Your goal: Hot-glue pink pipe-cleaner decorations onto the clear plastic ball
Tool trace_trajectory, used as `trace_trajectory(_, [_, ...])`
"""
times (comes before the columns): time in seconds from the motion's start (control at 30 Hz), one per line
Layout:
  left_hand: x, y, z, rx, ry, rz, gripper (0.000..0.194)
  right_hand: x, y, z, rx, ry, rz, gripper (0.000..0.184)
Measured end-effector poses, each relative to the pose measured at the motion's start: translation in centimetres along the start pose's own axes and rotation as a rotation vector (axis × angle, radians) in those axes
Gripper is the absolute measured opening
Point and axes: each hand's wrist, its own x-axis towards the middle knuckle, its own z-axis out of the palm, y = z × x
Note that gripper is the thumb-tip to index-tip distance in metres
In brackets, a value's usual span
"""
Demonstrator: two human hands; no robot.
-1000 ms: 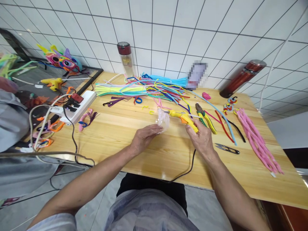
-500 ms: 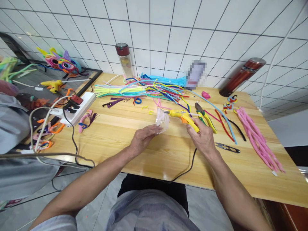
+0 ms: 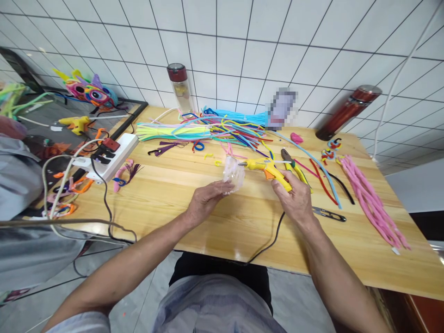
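My right hand [image 3: 294, 196] is wrapped round the handle of a yellow hot glue gun [image 3: 265, 169] with an orange trigger. Its metal nozzle points left and sits close to a clear, crumpled-looking plastic piece [image 3: 233, 176]; whether they touch I cannot tell. My left hand [image 3: 210, 196] pinches that see-through piece at its lower left, above the table. Two thin pink strands [image 3: 227, 149] show just behind it. Green-and-yellow pliers [image 3: 293, 166] lie behind my right hand, and small thread snips [image 3: 329, 214] rest to its right.
Bundles of coloured pipe cleaners [image 3: 208, 129] lie along the back, pink ones [image 3: 373, 201] at right. A glass bottle [image 3: 181, 90] and a red flask [image 3: 348, 113] stand near the wall. At left are a power strip [image 3: 116, 157], another glue gun [image 3: 75, 125] and a person's sleeve [image 3: 17, 178].
My right hand has drawn the glue gun slightly to the right and down. The nozzle tip stands a little farther from the plastic piece's middle. My left hand has hardly moved.
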Motion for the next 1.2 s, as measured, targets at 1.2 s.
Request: trace_trajectory(1.2, [-0.1,0.1,0.2,0.024,0.004,0.084,0.026,0.0,0.2,0.7,0.106,-0.071,0.131,0.030])
